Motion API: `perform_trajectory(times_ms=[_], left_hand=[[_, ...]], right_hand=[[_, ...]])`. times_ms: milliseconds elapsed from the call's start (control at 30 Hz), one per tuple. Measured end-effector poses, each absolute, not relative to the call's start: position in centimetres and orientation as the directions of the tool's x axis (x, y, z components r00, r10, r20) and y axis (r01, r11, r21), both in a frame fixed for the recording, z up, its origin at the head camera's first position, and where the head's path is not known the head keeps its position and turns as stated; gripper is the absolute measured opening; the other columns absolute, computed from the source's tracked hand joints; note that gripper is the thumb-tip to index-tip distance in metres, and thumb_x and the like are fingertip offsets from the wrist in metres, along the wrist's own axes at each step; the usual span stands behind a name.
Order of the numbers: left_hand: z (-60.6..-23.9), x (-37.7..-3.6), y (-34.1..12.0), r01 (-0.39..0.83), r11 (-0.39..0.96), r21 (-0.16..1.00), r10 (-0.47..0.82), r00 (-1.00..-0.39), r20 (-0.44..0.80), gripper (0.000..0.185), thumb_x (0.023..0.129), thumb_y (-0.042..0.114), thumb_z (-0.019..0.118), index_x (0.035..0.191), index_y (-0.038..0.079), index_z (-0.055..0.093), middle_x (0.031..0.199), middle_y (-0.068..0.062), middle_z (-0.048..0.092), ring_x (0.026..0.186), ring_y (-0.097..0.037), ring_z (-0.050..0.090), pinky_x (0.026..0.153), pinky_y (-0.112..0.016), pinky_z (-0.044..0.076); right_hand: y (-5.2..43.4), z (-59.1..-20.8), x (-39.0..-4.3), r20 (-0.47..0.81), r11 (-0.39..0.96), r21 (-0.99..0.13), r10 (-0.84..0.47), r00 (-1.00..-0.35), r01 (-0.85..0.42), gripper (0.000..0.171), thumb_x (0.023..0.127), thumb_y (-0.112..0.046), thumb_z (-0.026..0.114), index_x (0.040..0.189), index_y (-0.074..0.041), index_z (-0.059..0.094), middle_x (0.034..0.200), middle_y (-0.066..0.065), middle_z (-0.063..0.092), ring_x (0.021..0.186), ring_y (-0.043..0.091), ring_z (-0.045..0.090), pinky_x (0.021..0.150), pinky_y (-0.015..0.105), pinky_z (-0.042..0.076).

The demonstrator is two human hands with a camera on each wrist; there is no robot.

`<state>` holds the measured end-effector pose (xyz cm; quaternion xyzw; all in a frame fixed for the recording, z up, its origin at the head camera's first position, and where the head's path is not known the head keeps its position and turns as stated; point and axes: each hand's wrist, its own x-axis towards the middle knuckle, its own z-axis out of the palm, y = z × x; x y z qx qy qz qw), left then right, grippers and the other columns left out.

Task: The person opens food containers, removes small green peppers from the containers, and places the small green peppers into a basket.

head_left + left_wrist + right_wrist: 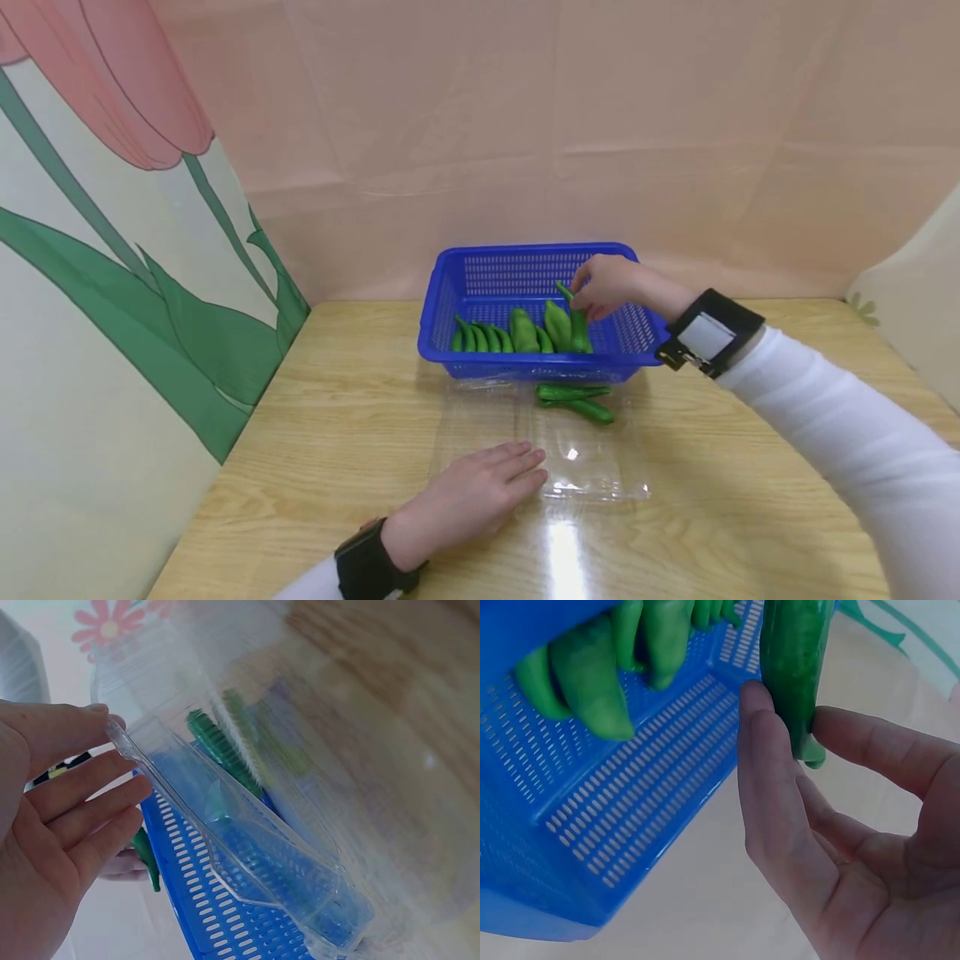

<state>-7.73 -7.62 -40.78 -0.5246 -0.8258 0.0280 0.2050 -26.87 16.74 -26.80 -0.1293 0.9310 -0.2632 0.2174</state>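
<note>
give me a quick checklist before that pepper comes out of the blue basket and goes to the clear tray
1. Grip on the pepper: the right hand pinches a green pepper between fingers and thumb. Ok.
2. Pepper free of the others: in the head view it stands tilted above the row of peppers in the blue basket. Ok.
3. Tray held steady: the left hand lies flat on the near edge of the clear plastic tray. Ok.
4. Room in the tray: two peppers lie at its far end, the near part is bare. Ok.
5. Tray lid out of the way: cannot tell, the clear plastic is hard to read.
</note>
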Motion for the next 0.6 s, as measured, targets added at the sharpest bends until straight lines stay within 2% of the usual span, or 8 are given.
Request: perform_trajectory(times_ms=[233, 400, 500, 600], left_hand=[[-40.8, -7.7, -7.7, 0.855, 0.449, -0.262, 0.878, -0.367, 0.308, 0.038, 0.088, 0.02, 0.062, 0.125, 0.015, 0.061, 0.134, -0.005, 0.057, 0.125, -0.019, 0.053, 0.109, -0.028, 0.04], [-40.8, -7.6, -7.6, 0.853, 0.457, -0.251, 0.873, -0.377, 0.309, 0.038, 0.088, 0.02, 0.061, 0.126, 0.015, 0.061, 0.135, -0.005, 0.057, 0.125, -0.019, 0.053, 0.11, -0.028, 0.04], [-40.8, -7.6, -7.6, 0.853, 0.46, -0.246, 0.872, -0.381, 0.308, 0.036, 0.089, 0.02, 0.06, 0.125, 0.016, 0.061, 0.135, -0.005, 0.057, 0.125, -0.019, 0.053, 0.11, -0.028, 0.04], [-40.8, -7.6, -7.6, 0.854, 0.454, -0.254, 0.874, -0.372, 0.314, 0.035, 0.09, 0.02, 0.059, 0.124, 0.015, 0.061, 0.134, -0.005, 0.057, 0.124, -0.019, 0.054, 0.109, -0.028, 0.041]], right_hand=[[16.9, -27.4, -28.8, -0.317, 0.826, -0.553, -0.331, -0.889, -0.11, 0.032, 0.088, -0.008, 0.061, 0.115, 0.009, 0.056, 0.094, 0.021, 0.07, 0.079, 0.026, 0.07, 0.067, 0.03, 0.062], [17.2, -27.9, -30.0, -0.316, 0.826, -0.559, -0.297, -0.901, -0.077, 0.038, 0.087, -0.007, 0.06, 0.12, 0.012, 0.055, 0.093, 0.022, 0.07, 0.076, 0.024, 0.071, 0.064, 0.028, 0.061], [17.5, -28.3, -30.6, -0.309, 0.826, -0.56, -0.274, -0.911, -0.058, 0.031, 0.086, -0.007, 0.06, 0.111, 0.013, 0.061, 0.087, 0.02, 0.072, 0.067, 0.019, 0.071, 0.061, 0.027, 0.061], [17.8, -28.8, -31.1, -0.299, 0.833, -0.552, -0.24, -0.923, -0.038, 0.02, 0.085, -0.008, 0.061, 0.093, 0.009, 0.068, 0.079, 0.016, 0.072, 0.062, 0.016, 0.07, 0.06, 0.027, 0.061]])
